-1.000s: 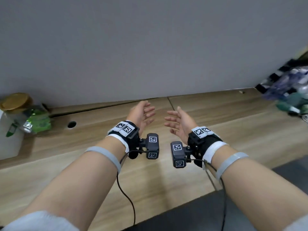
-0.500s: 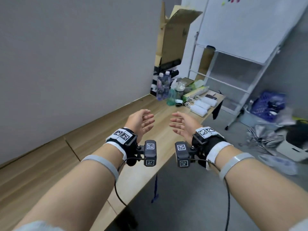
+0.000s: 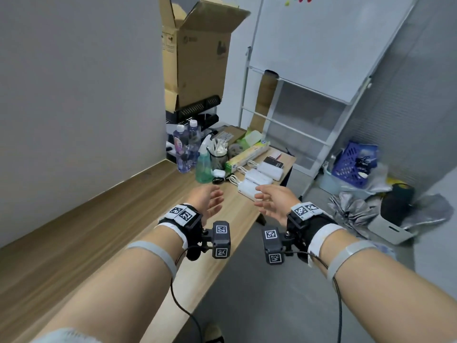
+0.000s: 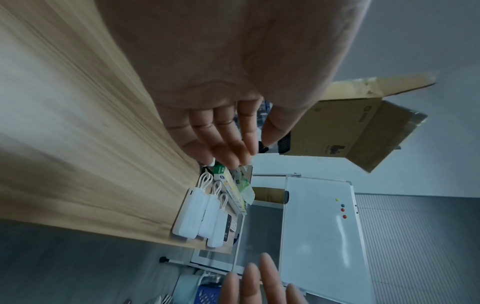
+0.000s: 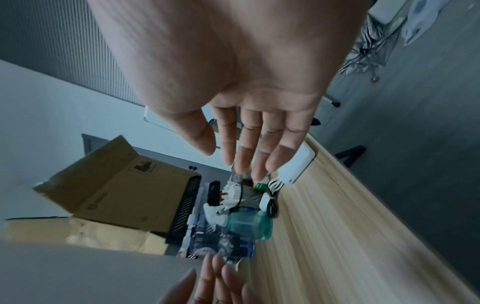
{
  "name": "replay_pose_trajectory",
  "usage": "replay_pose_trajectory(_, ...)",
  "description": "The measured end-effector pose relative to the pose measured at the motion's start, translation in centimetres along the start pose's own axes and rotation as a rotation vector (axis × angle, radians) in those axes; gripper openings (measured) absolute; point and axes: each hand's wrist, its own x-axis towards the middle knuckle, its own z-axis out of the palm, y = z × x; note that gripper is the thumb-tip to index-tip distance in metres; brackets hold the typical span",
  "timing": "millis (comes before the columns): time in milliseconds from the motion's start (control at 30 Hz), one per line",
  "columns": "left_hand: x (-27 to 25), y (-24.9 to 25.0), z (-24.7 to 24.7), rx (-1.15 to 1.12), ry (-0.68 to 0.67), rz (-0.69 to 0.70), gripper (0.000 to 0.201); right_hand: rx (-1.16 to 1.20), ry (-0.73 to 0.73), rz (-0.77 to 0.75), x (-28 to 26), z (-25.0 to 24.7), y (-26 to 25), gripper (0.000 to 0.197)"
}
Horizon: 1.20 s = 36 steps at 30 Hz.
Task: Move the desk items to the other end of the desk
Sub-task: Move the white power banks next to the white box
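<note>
Desk items crowd the far end of the wooden desk (image 3: 103,219): two water bottles (image 3: 184,147), a green spray bottle (image 3: 204,167), a cup of white sticks (image 3: 218,154), a long yellow-green box (image 3: 247,155), a white earbud case (image 3: 218,173) and three white power banks (image 3: 257,179) with looped cables. My left hand (image 3: 210,203) and right hand (image 3: 272,200) hover palms facing each other, fingers relaxed, holding nothing, just short of the items. The power banks (image 4: 197,216) show in the left wrist view, the spray bottle (image 5: 246,226) in the right wrist view.
An open cardboard box (image 3: 197,53) stands on a black rack behind the bottles. A whiteboard on a stand (image 3: 321,45) leans right of the desk end. A blue basket (image 3: 351,164), a crumpled silver cover and a black bag lie on the grey floor.
The view has swung right from the wall and the desk's left end to the cluttered far end, and come closer. Both hands stay empty and have moved toward the items.
</note>
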Motion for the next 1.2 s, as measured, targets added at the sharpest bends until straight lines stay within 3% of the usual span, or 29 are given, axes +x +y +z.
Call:
replay_pose_trajectory(200,9.0,1.6,4.1,0.023,0.012,-0.158,0.004,-0.084,0.014,0.135,8.8,-3.0,-3.6,0.019)
replay_pose_trajectory(467,17.4,-0.5,7.1,0.124,0.038,-0.319,0.009,-0.313,-0.014,0.233,19.3,-6.4,-3.3,0.032)
replay_pose_trajectory(633,22.2,-3.7,9.2,0.247,0.098,-0.425,0.023,-0.769,-0.101,0.174,27.7,-7.1,-1.7,0.046)
replay_pose_trajectory(733,24.7,-4.7,11.0,0.284,0.154,-0.47,0.051,-0.973,-0.186,0.157,33.0,-7.6,-0.5,0.061)
replay_pose_trajectory(900,27.8,-4.8,14.3,0.591,0.374,-0.452,0.06,-1.363,-0.307,-0.009,39.1,-7.4,0.8,0.062)
replay_pose_trajectory(1067,29.7,-6.1,16.4,0.714,0.557,-0.506,0.096,-1.517,-0.422,-0.161,41.8,-7.2,1.9,0.074)
replay_pose_trajectory(1200,29.6,-5.9,16.4,0.798,0.6,-0.55,0.094,-1.558,-0.499,-0.166,42.7,-6.7,1.7,0.083)
